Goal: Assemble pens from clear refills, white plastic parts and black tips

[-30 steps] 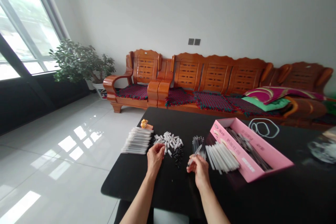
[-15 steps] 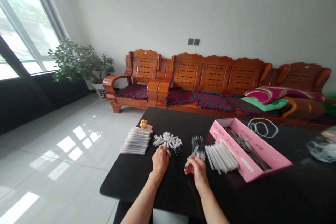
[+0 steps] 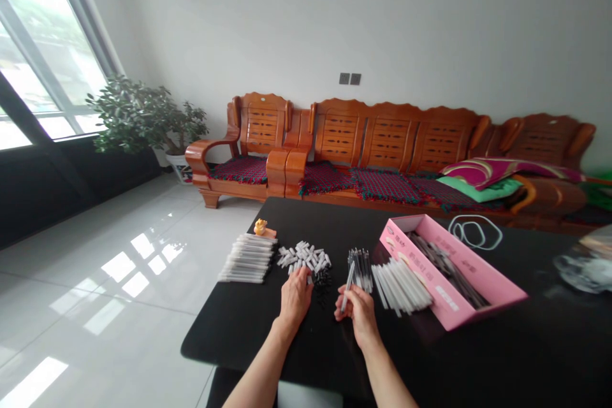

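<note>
My right hand (image 3: 358,307) is closed around a pen with a clear barrel (image 3: 350,279), its tip end slanting up and away from me. My left hand (image 3: 295,296) is pinched at the near edge of a pile of white pen caps (image 3: 306,256), with a small whitish cap showing at its fingertips. Beside those fingertips lies a heap of small black parts (image 3: 323,280). Dark refills (image 3: 361,268) form a bundle just beyond my right hand. To their right, white translucent pen barrels (image 3: 401,287) lie in a row.
A stack of white pens (image 3: 248,258) lies at the table's left edge, near a small yellow figurine (image 3: 261,227). The pink box (image 3: 454,296) on the right holds dark strips. Behind it are white loops (image 3: 475,233); a clear plastic bag (image 3: 586,264) sits far right.
The pen in my right hand has turned more upright. My left hand has shifted slightly right at the cap pile. The camera view has moved a little.
</note>
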`<control>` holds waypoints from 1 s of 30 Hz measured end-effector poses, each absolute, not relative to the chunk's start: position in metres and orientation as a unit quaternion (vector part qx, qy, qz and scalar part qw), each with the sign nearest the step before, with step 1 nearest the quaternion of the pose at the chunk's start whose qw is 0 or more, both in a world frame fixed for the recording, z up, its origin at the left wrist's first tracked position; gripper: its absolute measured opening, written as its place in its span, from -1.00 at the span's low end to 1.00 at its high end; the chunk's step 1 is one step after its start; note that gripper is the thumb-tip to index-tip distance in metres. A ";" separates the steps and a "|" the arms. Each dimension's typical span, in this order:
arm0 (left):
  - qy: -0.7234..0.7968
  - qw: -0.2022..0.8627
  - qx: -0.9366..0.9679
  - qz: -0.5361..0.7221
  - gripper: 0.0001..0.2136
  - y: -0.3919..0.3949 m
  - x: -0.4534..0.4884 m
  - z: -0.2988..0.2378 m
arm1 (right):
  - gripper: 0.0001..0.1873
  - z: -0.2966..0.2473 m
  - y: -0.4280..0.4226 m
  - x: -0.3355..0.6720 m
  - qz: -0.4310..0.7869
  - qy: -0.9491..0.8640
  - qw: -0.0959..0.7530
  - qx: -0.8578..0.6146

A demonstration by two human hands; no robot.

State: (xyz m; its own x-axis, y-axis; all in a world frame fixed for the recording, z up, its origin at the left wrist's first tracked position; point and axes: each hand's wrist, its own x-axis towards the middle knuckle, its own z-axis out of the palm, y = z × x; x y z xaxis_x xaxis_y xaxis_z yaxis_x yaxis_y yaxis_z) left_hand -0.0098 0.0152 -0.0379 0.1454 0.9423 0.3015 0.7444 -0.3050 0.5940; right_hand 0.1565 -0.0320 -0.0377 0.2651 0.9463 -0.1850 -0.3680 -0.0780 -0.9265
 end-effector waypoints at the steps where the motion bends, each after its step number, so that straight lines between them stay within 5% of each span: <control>1: 0.568 0.167 0.731 0.339 -0.80 0.015 -0.010 -0.038 | -0.73 -0.038 -0.032 0.157 0.532 -0.292 0.616 -0.503; 8: 0.492 0.485 0.461 0.556 -0.77 0.023 -0.019 -0.035 | -0.60 -0.035 -0.037 0.151 0.488 -0.395 0.553 -0.548; 13: 0.363 0.673 0.235 0.600 -0.65 0.028 -0.024 -0.024 | -0.52 -0.013 -0.045 0.139 0.402 -0.549 0.482 -0.552; 30: 0.363 0.679 0.280 0.574 -0.63 0.022 -0.020 -0.023 | -0.58 -0.007 -0.042 0.131 0.325 -0.631 0.423 -0.564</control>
